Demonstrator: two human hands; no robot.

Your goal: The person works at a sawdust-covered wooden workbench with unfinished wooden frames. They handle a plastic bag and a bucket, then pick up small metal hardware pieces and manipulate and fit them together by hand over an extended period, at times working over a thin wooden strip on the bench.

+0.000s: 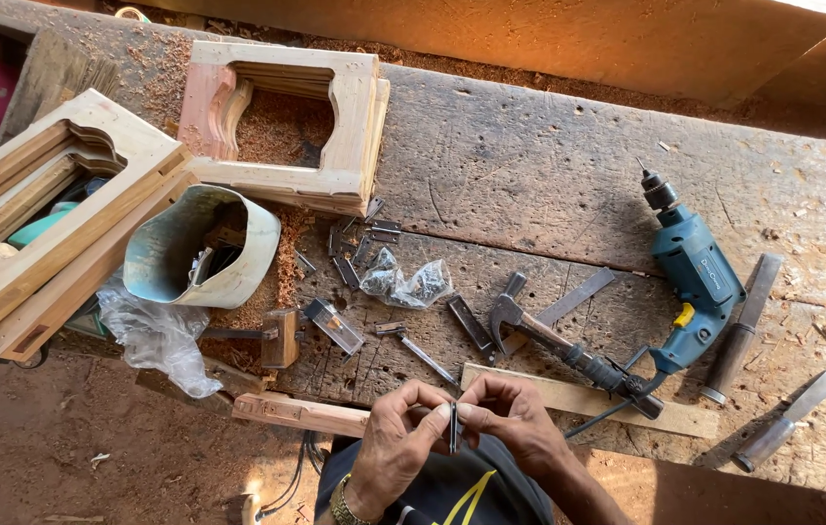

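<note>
My left hand (401, 437) and my right hand (513, 418) meet at the near edge of a worn wooden workbench (549, 175). Between the fingertips of both hands stands a small dark metal piece (453, 426), narrow and upright, pinched from both sides. A gold-coloured watch band shows on my left wrist. Just beyond my hands lie a claw hammer (559, 345) with a black grip and a thin metal rod (423, 355).
A blue electric drill (695, 277) lies at the right beside two chisels (741, 331) (784, 420). A clear bag of screws (403, 284), loose hinges (374, 233), a wooden strip (588, 399), two carved wooden frames (282, 122) (44, 199) and a cut plastic container (201, 248) fill the left.
</note>
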